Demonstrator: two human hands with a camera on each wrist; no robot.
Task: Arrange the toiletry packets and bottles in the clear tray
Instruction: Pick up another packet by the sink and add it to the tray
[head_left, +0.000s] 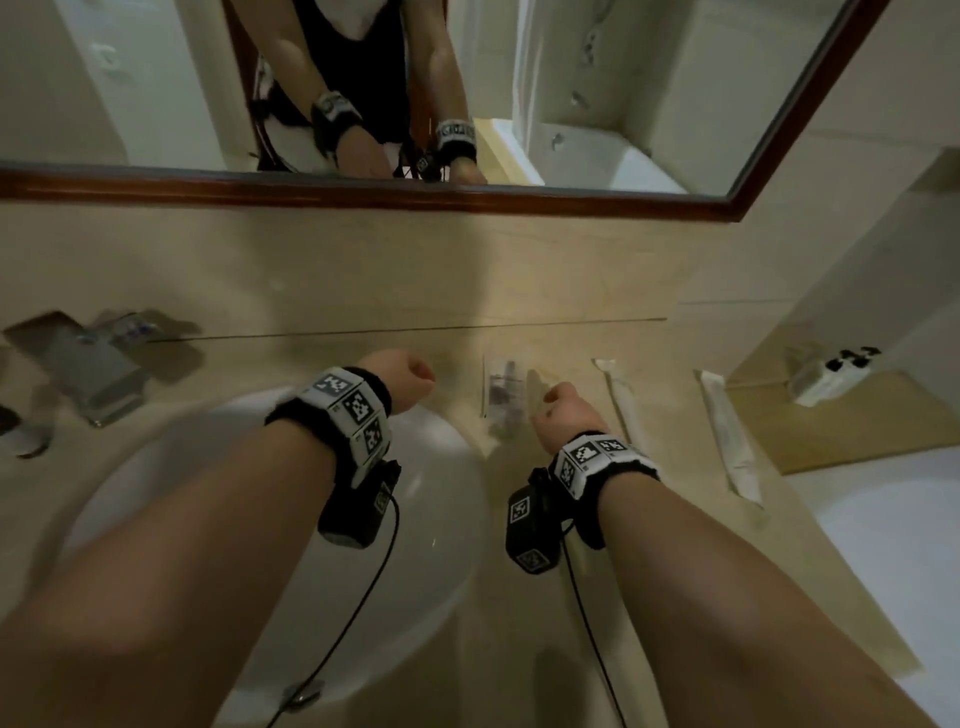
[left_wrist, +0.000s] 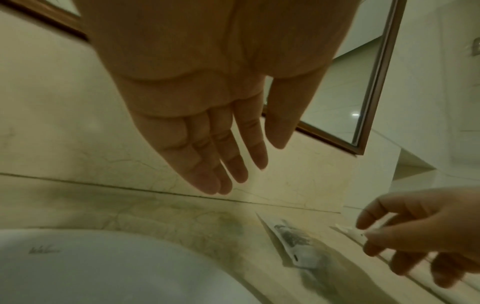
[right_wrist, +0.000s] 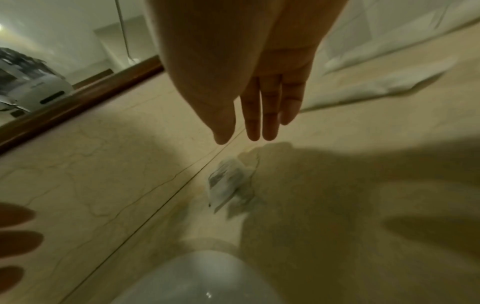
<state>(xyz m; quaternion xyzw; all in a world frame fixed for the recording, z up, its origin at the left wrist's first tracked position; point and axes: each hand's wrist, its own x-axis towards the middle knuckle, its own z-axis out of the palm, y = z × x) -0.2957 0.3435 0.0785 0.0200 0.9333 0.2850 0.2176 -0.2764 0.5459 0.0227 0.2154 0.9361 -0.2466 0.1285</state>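
On the beige counter right of the basin lies a clear packet (head_left: 500, 388) (left_wrist: 293, 240) (right_wrist: 228, 181) with dark contents. Beside it is a thin white packet (head_left: 537, 387) (left_wrist: 350, 232). In the left wrist view my right hand (head_left: 558, 402) (left_wrist: 366, 236) pinches its near end between thumb and fingers. My left hand (head_left: 410, 376) (left_wrist: 221, 164) hovers over the counter behind the basin, fingers straight, holding nothing. Two long white packets (head_left: 621, 402) (head_left: 727, 434) lie further right. No clear tray shows plainly.
A white basin (head_left: 441, 467) sits under both forearms, with a chrome faucet (head_left: 98, 374) at the far left. A wood-framed mirror (head_left: 363, 193) runs along the back wall. At the far right, a white item with dark caps (head_left: 831, 371) stands on a tan board (head_left: 857, 426).
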